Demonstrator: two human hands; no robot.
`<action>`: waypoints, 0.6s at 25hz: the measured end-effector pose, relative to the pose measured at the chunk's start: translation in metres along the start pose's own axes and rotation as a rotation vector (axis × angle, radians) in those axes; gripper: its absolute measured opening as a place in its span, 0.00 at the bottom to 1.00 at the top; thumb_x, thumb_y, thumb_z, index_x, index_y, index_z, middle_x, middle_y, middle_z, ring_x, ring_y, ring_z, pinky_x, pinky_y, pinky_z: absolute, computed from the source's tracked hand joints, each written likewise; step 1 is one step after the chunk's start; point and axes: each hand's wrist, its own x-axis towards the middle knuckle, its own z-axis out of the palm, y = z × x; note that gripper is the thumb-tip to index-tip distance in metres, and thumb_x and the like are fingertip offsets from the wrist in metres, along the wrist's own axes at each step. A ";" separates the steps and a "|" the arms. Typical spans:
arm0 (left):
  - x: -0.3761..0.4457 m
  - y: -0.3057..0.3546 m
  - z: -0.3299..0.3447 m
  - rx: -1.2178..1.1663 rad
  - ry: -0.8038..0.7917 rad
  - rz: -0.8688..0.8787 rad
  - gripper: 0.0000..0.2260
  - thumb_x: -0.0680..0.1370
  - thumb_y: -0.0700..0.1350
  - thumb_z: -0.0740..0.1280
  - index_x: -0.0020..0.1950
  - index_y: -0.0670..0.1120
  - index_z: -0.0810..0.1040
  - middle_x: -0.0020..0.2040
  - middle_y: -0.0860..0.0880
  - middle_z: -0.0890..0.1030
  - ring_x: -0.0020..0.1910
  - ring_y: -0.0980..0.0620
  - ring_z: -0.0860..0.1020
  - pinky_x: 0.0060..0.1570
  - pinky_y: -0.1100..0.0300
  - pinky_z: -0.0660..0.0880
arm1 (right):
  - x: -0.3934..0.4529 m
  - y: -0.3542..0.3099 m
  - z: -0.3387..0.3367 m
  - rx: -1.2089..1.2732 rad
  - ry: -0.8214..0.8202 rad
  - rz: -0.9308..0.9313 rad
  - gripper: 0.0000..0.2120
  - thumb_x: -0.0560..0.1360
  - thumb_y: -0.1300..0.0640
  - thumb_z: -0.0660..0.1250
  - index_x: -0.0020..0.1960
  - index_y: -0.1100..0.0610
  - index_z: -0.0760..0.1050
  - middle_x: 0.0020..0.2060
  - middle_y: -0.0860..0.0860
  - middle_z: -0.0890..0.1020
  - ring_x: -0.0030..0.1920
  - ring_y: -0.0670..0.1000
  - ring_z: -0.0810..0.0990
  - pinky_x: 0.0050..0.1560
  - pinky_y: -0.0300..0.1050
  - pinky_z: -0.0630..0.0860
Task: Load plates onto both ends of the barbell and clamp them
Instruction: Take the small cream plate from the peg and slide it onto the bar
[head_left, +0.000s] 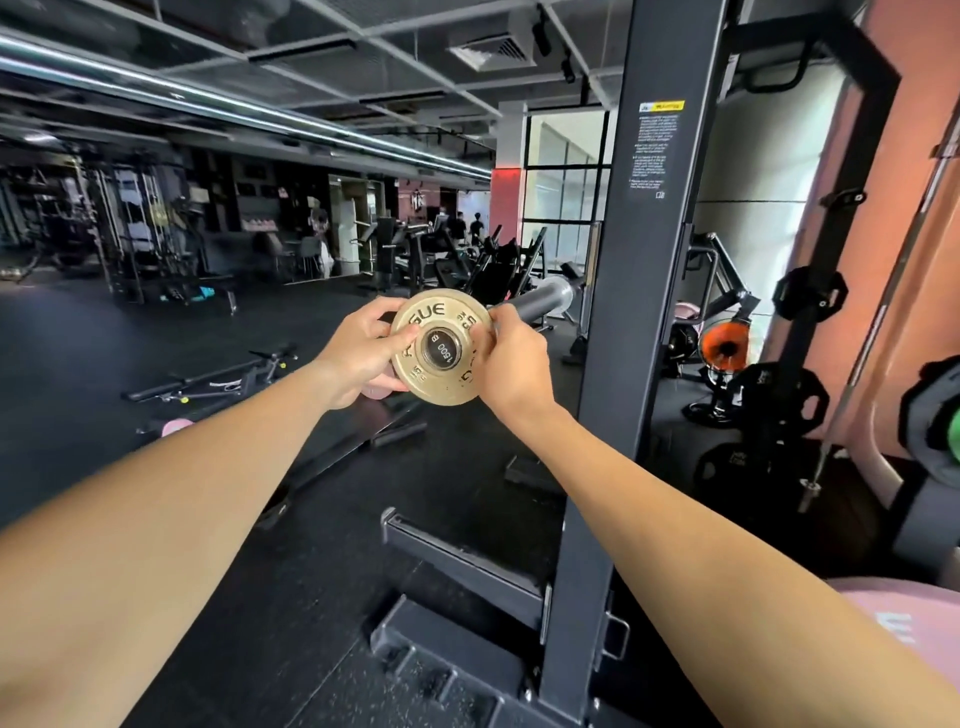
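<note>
A small worn gold plate (436, 379) sits at the tip of the barbell sleeve (540, 301), the sleeve's end cap showing through its centre hole. My left hand (358, 358) grips the plate's left rim. My right hand (511, 358) holds its right rim, fingers curled behind it. The sleeve runs back and to the right toward the black rack upright (639, 291). No clamp can be seen.
The rack's base and feet (467, 561) lie below my arms. Black plates (805, 296) hang on pegs to the right, by an orange fan (724, 345). Another barbell (878, 332) leans on the wall. A folded bench (218, 379) lies on the dark floor at left.
</note>
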 end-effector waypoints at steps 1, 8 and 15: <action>0.003 -0.001 0.001 -0.004 -0.014 0.004 0.14 0.80 0.45 0.68 0.66 0.52 0.75 0.58 0.41 0.81 0.54 0.42 0.84 0.44 0.42 0.84 | -0.003 0.000 0.002 -0.020 0.016 -0.038 0.07 0.83 0.55 0.58 0.49 0.57 0.69 0.46 0.59 0.81 0.46 0.62 0.80 0.45 0.58 0.77; 0.053 -0.008 0.020 0.009 -0.042 0.069 0.13 0.78 0.44 0.71 0.63 0.50 0.78 0.54 0.43 0.84 0.52 0.42 0.84 0.37 0.49 0.83 | 0.030 0.047 0.003 -0.091 0.037 -0.094 0.10 0.83 0.48 0.58 0.55 0.55 0.72 0.46 0.54 0.83 0.46 0.59 0.81 0.44 0.59 0.79; 0.151 -0.030 0.054 0.250 -0.118 0.238 0.14 0.77 0.48 0.73 0.61 0.48 0.79 0.52 0.50 0.85 0.50 0.60 0.82 0.50 0.68 0.75 | 0.100 0.120 0.008 -0.211 0.090 -0.132 0.13 0.84 0.45 0.54 0.60 0.52 0.70 0.47 0.51 0.84 0.44 0.58 0.80 0.41 0.54 0.76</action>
